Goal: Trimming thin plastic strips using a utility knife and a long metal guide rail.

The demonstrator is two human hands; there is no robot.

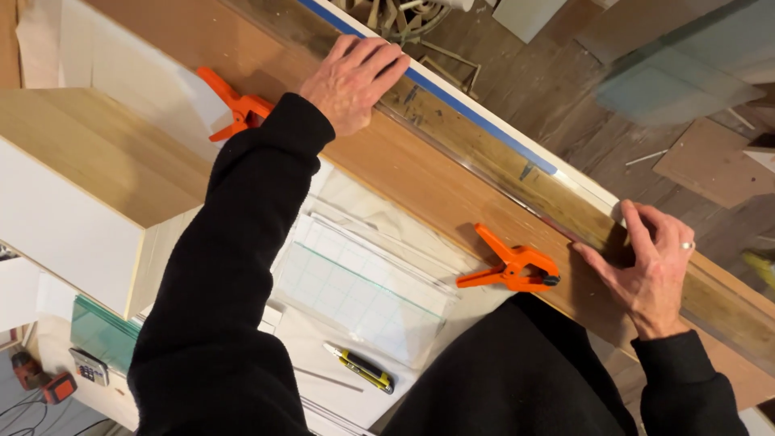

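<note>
Where fingers (379, 56) press: glass strip (500, 157).

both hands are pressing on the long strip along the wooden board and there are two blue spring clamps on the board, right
Not quite: the two spring clamps are orange, not blue, as the head view shows. The rest holds: the left hand and right hand both rest on the long strip along the wooden board.

small grey calculator screen (87, 367), bottom left, beside green glass (101, 333)

The left orange clamp (234, 105) is half hidden behind the black sleeve (234, 266).
</note>
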